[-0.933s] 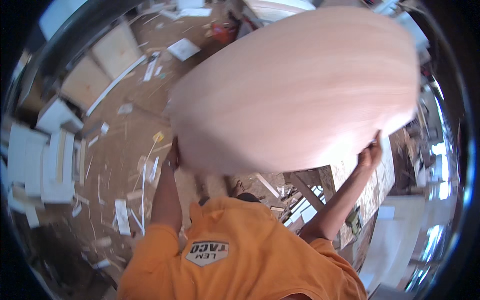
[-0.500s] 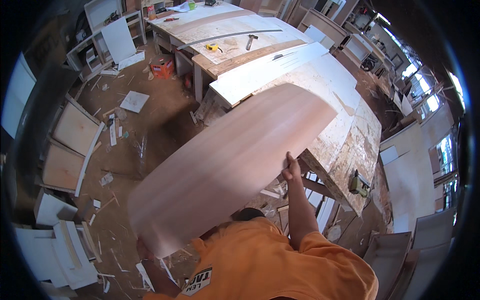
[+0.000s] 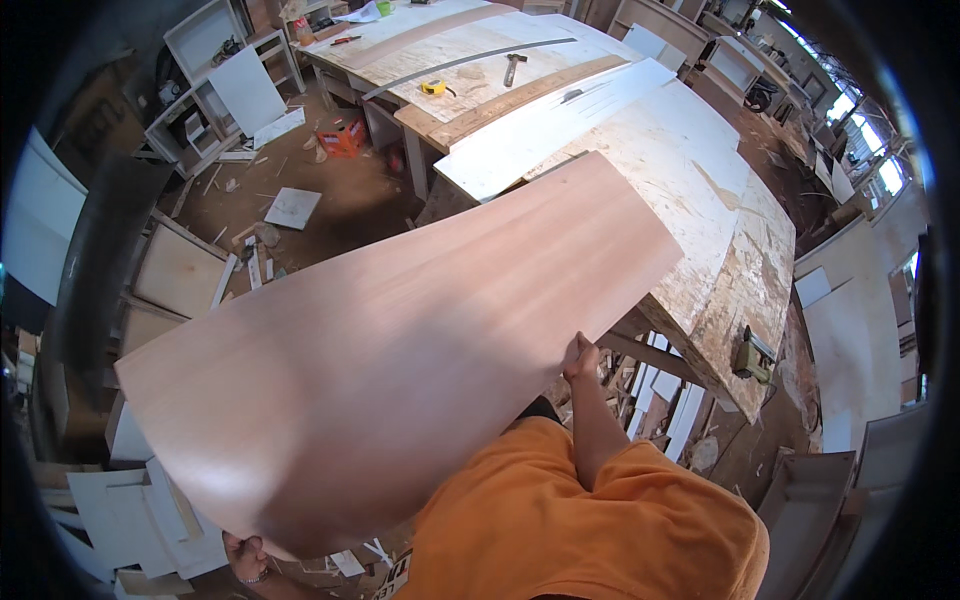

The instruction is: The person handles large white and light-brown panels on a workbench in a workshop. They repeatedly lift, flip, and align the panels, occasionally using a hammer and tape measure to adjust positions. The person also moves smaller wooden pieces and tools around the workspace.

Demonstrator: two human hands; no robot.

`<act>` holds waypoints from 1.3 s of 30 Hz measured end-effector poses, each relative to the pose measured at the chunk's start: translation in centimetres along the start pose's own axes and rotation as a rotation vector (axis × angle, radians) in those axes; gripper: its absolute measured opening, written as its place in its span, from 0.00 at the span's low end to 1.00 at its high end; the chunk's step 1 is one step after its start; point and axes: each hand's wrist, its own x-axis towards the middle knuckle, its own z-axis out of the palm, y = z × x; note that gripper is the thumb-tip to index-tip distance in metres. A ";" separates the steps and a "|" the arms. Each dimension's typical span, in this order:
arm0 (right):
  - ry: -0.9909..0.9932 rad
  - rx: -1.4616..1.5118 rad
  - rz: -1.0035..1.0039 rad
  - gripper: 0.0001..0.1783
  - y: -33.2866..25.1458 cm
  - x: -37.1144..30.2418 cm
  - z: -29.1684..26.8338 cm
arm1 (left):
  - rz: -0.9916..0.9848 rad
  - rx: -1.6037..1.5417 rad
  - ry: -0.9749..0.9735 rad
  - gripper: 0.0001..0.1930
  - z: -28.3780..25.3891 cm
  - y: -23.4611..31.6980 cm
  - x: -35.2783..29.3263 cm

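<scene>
A large reddish-brown plywood sheet (image 3: 400, 340) spans the space before me, its far right end over the edge of the workbench (image 3: 690, 330). My right hand (image 3: 581, 358) grips its near edge, thumb on top and fingers underneath. At the sheet's near left corner my left hand (image 3: 245, 556) is closed on the edge. Beyond the sheet, a white board (image 3: 550, 135) lies on the bench. A hammer (image 3: 514, 69), a yellow tape measure (image 3: 433, 88) and a long metal straightedge (image 3: 470, 64) rest farther back.
A green power tool (image 3: 753, 356) sits at the bench's right corner. White cabinet frames (image 3: 205, 90) and an orange box (image 3: 342, 138) stand at the far left. Wood offcuts (image 3: 293, 208) litter the floor. Panels (image 3: 860, 330) lean on the right.
The plywood sheet has swung toward me on the left and shows more of its face. My left hand has moved left and down with its corner; the right hand keeps its hold.
</scene>
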 end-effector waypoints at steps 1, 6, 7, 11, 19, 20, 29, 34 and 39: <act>0.042 -0.004 -0.011 0.27 0.6 -1.3 1.3 | -0.001 -0.021 0.056 0.16 0.5 0.4 -0.1; -0.356 0.174 -0.077 0.27 -1.2 -0.8 8.4 | -0.089 -0.058 0.472 0.16 4.8 -1.5 3.4; -0.405 0.146 -0.119 0.26 -1.1 0.7 9.9 | -0.111 -0.061 0.546 0.16 5.7 -2.1 4.0; -0.161 -0.049 -0.211 0.25 -2.4 8.7 13.2 | -0.255 0.029 0.572 0.16 7.9 -5.3 10.8; -0.076 -0.664 -0.437 0.20 -1.3 19.1 15.2 | -0.265 0.197 0.444 0.19 14.3 -2.8 19.7; -0.173 -0.665 -0.376 0.20 -0.9 17.1 16.2 | -0.238 0.228 0.488 0.19 15.0 -1.1 19.2; -0.159 -0.713 -0.168 0.22 -5.4 10.8 20.8 | -0.342 0.421 0.421 0.23 22.8 9.9 22.5; 0.046 -0.918 -0.350 0.25 -4.1 14.5 20.1 | -0.350 0.513 0.448 0.24 27.6 11.4 25.7; 0.176 -1.007 -0.383 0.23 -8.8 16.1 22.8 | -0.340 0.583 0.397 0.28 30.4 10.8 29.0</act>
